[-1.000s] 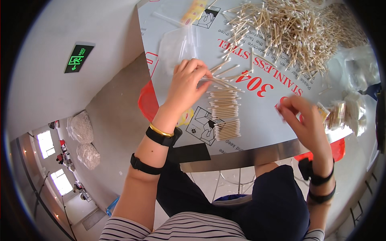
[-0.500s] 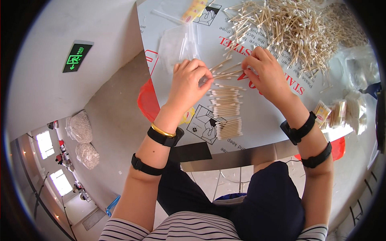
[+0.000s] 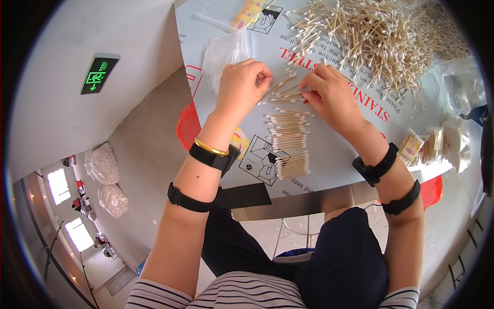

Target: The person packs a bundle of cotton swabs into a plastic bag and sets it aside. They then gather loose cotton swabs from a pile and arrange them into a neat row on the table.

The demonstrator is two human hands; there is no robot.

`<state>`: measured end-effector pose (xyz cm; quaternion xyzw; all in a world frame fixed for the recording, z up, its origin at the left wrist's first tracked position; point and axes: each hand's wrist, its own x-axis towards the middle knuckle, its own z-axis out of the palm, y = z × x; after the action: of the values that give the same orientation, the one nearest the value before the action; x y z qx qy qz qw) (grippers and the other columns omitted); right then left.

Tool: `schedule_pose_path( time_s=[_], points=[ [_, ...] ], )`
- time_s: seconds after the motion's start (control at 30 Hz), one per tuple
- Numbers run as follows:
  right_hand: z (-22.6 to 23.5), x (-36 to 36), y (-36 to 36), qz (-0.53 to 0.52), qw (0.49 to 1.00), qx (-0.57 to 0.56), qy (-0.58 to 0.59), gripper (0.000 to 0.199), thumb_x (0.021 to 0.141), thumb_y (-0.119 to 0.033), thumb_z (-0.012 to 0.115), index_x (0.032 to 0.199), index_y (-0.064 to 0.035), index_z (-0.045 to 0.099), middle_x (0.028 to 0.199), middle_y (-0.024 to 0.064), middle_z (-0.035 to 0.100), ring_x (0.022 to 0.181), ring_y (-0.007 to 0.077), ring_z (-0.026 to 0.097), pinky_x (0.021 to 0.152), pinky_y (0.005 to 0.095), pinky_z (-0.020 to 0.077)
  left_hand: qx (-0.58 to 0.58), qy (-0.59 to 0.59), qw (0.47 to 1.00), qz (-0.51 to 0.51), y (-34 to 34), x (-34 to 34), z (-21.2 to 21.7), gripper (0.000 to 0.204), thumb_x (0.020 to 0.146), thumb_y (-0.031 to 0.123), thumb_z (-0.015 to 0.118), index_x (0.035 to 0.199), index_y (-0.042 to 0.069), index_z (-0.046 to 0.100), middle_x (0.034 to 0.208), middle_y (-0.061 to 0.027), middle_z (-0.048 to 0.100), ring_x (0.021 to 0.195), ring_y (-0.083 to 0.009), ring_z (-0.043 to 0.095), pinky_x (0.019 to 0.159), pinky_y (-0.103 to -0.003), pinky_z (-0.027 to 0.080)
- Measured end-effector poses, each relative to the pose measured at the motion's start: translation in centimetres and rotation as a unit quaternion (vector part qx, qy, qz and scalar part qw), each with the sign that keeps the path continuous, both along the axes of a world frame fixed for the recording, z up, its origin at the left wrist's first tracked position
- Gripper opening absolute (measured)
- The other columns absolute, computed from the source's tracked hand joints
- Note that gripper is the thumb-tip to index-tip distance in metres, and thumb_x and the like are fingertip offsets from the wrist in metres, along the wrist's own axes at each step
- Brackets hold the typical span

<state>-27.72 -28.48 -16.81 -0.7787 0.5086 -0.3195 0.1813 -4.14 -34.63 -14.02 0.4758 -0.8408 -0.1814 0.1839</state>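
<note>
Several loose cotton swabs [image 3: 283,93] lie crosswise on the table between my hands. My left hand [image 3: 243,85] is closed in a pinch at their left side, with a swab stick showing at its fingertips. From the right, my right hand [image 3: 333,97] reaches in with thumb and forefinger pinched on the end of a cotton swab. Below them a neat row of cotton swabs [image 3: 289,131] lies side by side, and a tighter group [image 3: 293,165] continues it toward me. A big heap of loose swabs [image 3: 370,41] covers the far right.
Clear plastic sleeves [image 3: 221,56] lie left of the swabs, with a yellow printed strip [image 3: 248,14] beyond. Filled swab packs [image 3: 411,147] and a plastic bag [image 3: 460,87] sit at the right. A red stool [image 3: 189,131] stands by the table's left edge.
My left hand has shifted slightly left and away from the row, and its wrist has turned. My right hand has moved slightly left and down, over the loose swabs.
</note>
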Motion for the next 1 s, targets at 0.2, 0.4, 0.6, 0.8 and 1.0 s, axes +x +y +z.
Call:
schedule_pose_path(
  time_s=[0.2, 0.4, 0.6, 0.8, 1.0],
  points=[
    [-0.4, -0.7, 0.0, -0.009, 1.0, 0.001, -0.001, 0.013, 0.083, -0.004, 0.076, 0.093, -0.0064, 0.068, 0.096, 0.0079, 0.06, 0.092, 0.0298, 0.059, 0.084, 0.042, 0.0516, 0.054, 0.008, 0.998, -0.016, 0.7, 0.1, -0.3, 0.008, 0.085, 0.003, 0.078, 0.093, 0.003, 0.074, 0.084, -0.0073, 0.071, 0.076, -0.0196, 0.069, 0.07, -0.032, 0.055],
    [-0.4, 0.2, 0.2, 0.005, 1.0, 0.0, -0.016, 0.011, 0.082, -0.006, 0.075, 0.089, -0.0078, 0.067, 0.093, 0.0066, 0.061, 0.096, 0.0292, 0.06, 0.088, 0.0407, 0.0522, 0.104, 0.059, 0.993, -0.006, 1.5, 0.4, -0.2, 0.013, 0.088, 0.002, 0.074, 0.1, 0.005, 0.076, 0.094, -0.0084, 0.071, 0.084, -0.0214, 0.068, 0.077, -0.034, 0.054],
    [0.2, -0.3, 0.4, -0.025, 0.999, -0.001, 0.031, 0.029, 0.085, -0.01, 0.077, 0.114, -0.0112, 0.073, 0.116, 0.0047, 0.066, 0.113, 0.0279, 0.06, 0.101, 0.0436, 0.0481, -0.02, -0.007, 1.0, -0.006, 3.8, 1.8, -0.1, 0.017, 0.092, 0.006, 0.073, 0.109, 0.008, 0.077, 0.112, -0.0075, 0.071, 0.105, -0.0241, 0.065, 0.093, -0.04, 0.05],
    [0.4, -0.1, 2.5, 0.019, 0.977, -0.019, 0.209, 0.067, 0.094, -0.029, 0.072, 0.154, -0.0097, 0.049, 0.161, 0.0057, 0.047, 0.152, 0.0275, 0.038, 0.129, 0.0492, 0.0257, -0.069, -0.12, 0.99, -0.026, 9.0, -0.9, -1.8, 0.075, 0.106, 0.05, 0.054, 0.159, -0.001, 0.04, 0.166, -0.0198, 0.038, 0.156, -0.0366, 0.033, 0.127, -0.057, 0.017],
    [0.7, -0.4, 3.4, -0.008, 0.983, 0.018, 0.182, 0.073, 0.097, -0.032, 0.07, 0.16, -0.0081, 0.041, 0.163, 0.0086, 0.044, 0.156, 0.0278, 0.033, 0.131, 0.0517, 0.0177, -0.039, -0.165, 0.985, -0.026, 8.3, -1.1, -2.6, 0.091, 0.106, 0.062, 0.042, 0.166, -0.002, 0.02, 0.174, -0.0196, 0.02, 0.163, -0.0354, 0.014, 0.129, -0.061, 0.003]
  ],
)
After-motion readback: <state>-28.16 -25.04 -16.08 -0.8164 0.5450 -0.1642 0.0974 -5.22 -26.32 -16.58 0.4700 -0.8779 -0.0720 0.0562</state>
